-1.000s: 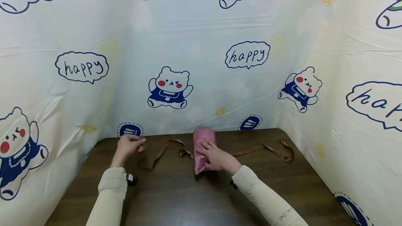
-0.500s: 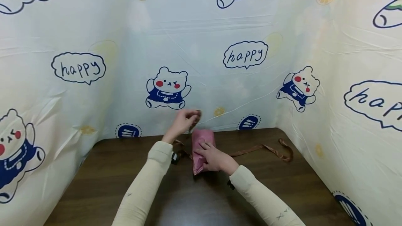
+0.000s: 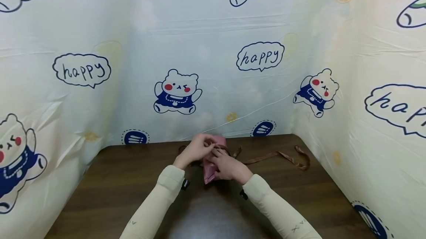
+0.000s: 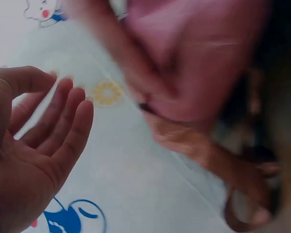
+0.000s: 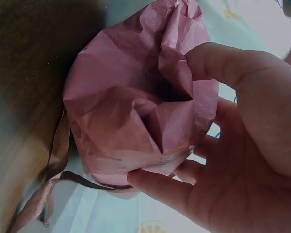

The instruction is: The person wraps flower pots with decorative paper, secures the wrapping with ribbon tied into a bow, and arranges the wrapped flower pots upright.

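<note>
On the table (image 3: 213, 209), at far edge: gripping pink package (image 5: 111, 114) with right hand (image 3: 230, 166); holding left hand (image 3: 198, 147) close by, narrow thumb-to-finger gap. Creased, bunched into folds at near end; blurred in left wrist view. Can't trace brown ribbon (image 5: 61, 141) fully behind hands.

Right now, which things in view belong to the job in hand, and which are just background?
Seemingly the job:
crinkled pink wrapped package
long brown ribbon
left hand
right hand

Just background:
dark wood-grain table
pale bear-printed sheet
</note>
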Available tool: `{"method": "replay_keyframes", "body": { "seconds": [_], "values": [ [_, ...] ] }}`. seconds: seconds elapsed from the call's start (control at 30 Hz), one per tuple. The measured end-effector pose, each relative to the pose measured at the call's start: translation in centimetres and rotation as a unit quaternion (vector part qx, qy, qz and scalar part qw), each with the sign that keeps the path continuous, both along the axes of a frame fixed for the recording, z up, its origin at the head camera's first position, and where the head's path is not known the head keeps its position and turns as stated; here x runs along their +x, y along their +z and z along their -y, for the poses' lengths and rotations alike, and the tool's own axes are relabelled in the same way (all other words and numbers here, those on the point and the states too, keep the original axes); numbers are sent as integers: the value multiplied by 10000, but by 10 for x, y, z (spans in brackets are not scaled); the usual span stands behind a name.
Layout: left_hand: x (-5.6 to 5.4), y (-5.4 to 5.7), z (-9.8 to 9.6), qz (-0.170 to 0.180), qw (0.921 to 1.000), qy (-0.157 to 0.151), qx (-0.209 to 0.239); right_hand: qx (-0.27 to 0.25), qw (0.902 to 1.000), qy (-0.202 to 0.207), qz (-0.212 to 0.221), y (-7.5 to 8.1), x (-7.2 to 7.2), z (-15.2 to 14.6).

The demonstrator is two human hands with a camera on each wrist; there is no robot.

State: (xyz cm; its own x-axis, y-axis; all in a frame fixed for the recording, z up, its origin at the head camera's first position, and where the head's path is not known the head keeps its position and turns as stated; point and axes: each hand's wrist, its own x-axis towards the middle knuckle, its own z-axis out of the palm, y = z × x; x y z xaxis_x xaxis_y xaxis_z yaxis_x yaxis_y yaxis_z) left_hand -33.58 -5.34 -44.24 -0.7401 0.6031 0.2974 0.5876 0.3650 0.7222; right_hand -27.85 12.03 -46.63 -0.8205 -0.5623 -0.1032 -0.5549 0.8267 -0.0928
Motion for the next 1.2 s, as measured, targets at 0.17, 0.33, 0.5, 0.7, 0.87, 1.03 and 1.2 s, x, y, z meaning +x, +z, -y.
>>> {"method": "replay_keyframes", "body": {
  "seconds": [0.17,0.33,0.5,0.7,0.87,1.03,1.2],
  "values": [
    [21,-33,8,-209,9990,383,35,-111,9999,-81,-87,1,0,-4],
    [34,-57,8,-80,9976,583,375,-501,9986,78,-141,1,1,-9],
    [40,-69,4,150,9947,876,514,-693,9973,156,-188,-5,1,-14],
    [45,-72,1,280,9949,889,388,-1358,9900,390,31,-12,-1,-23],
    [48,-69,-4,-106,9965,821,127,-1938,9794,522,235,-16,-3,-34],
    [45,-69,-9,-525,9951,826,-137,-2327,9698,670,292,-18,-7,-44],
    [42,-69,-10,-646,9934,891,-336,-3405,9378,653,167,-25,-11,-56]
  ]
}}
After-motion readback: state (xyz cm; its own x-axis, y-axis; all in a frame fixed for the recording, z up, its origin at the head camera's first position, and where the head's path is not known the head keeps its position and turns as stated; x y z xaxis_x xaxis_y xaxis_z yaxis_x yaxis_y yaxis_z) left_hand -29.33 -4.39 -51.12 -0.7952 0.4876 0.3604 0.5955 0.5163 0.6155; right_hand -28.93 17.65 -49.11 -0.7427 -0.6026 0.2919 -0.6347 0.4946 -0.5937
